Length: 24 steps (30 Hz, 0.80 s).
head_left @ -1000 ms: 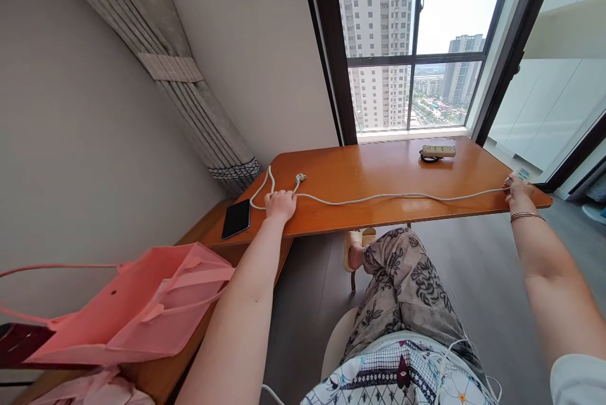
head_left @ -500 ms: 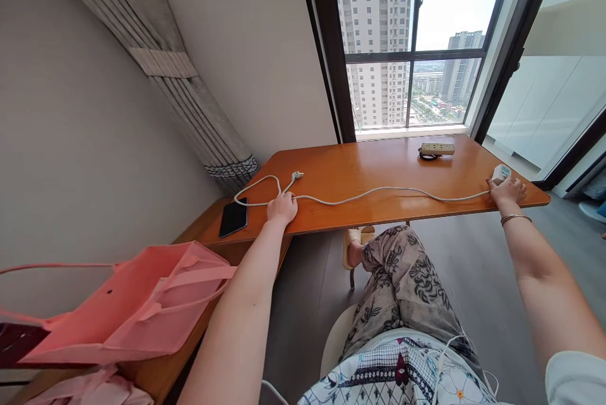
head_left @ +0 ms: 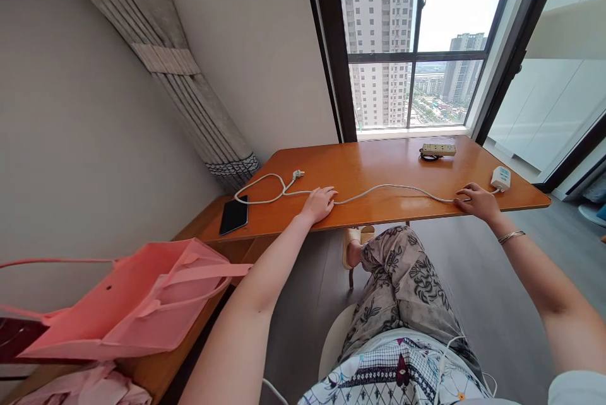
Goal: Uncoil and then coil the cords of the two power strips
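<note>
A white power cord (head_left: 395,186) runs across the wooden table, with a loop and a plug (head_left: 298,174) at its left part and a small white socket block (head_left: 500,178) at its right end. My left hand (head_left: 320,204) rests near the table's front edge, its fingers closed over the cord right of the loop. Farther right, my right hand (head_left: 479,202) has its fingers on the cord just left of the socket block, thumb and forefinger close around it. Under both hands a short stretch of cord is hidden.
A dark tablet (head_left: 233,216) lies at the table's left end, partly under the cord loop. Toward the window stands a beige power strip (head_left: 438,150) with a dark cable. A pink bag (head_left: 137,304) sits on the lower wooden surface at left. My legs are below the table (head_left: 360,162).
My left hand has moved right along the cord. My right hand has left the socket block and moved left onto the cord. The plug and the block stay about where they were.
</note>
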Available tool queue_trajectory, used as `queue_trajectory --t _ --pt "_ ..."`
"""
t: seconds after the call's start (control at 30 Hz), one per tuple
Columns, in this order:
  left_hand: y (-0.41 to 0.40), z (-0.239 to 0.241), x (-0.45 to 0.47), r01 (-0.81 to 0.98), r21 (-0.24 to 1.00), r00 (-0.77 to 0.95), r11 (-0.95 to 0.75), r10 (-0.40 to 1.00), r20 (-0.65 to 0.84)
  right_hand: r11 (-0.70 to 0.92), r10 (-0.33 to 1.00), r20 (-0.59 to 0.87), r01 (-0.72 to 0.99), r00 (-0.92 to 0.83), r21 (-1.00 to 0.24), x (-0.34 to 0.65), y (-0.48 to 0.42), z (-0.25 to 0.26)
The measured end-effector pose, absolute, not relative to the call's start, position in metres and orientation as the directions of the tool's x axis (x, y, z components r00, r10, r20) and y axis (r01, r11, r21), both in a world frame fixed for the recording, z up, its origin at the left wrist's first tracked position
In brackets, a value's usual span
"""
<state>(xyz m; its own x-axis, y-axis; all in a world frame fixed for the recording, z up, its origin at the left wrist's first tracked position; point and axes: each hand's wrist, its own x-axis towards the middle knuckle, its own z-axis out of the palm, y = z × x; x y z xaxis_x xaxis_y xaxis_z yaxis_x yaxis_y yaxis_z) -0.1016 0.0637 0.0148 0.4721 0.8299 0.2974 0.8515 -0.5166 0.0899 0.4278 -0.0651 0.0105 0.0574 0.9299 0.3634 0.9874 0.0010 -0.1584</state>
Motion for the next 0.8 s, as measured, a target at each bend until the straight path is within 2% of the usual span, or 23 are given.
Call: queue_trajectory --t 0.17,0.37,0.6,0.7,0.8 --pt "0.066 0.012 -0.103 0.810 0.170 0.505 -0.562 0.815 0.286 0.095 0.949 0.310 0.988 -0.052 -0.125 0.431 -0.060 0.014" --pt "0.065 0.005 -0.120 0.784 0.326 0.445 -0.529 0.844 0.299 -0.064 0.954 0.290 0.996 0.080 -0.067 0.425 -0.036 0.014" --pt "0.071 0.002 -0.128 0.864 0.299 0.312 -0.405 0.897 0.314 -0.146 0.966 0.214 0.989 0.148 -0.024 0.422 -0.011 0.027" --pt "0.076 0.004 -0.128 0.892 0.275 0.277 -0.359 0.915 0.294 -0.210 0.974 0.087 0.978 0.210 -0.005 0.425 0.002 0.040" --pt "0.077 0.007 -0.124 0.884 0.257 0.300 -0.390 0.896 0.328 -0.277 0.960 -0.015 0.960 0.278 0.047 0.425 0.022 0.052"
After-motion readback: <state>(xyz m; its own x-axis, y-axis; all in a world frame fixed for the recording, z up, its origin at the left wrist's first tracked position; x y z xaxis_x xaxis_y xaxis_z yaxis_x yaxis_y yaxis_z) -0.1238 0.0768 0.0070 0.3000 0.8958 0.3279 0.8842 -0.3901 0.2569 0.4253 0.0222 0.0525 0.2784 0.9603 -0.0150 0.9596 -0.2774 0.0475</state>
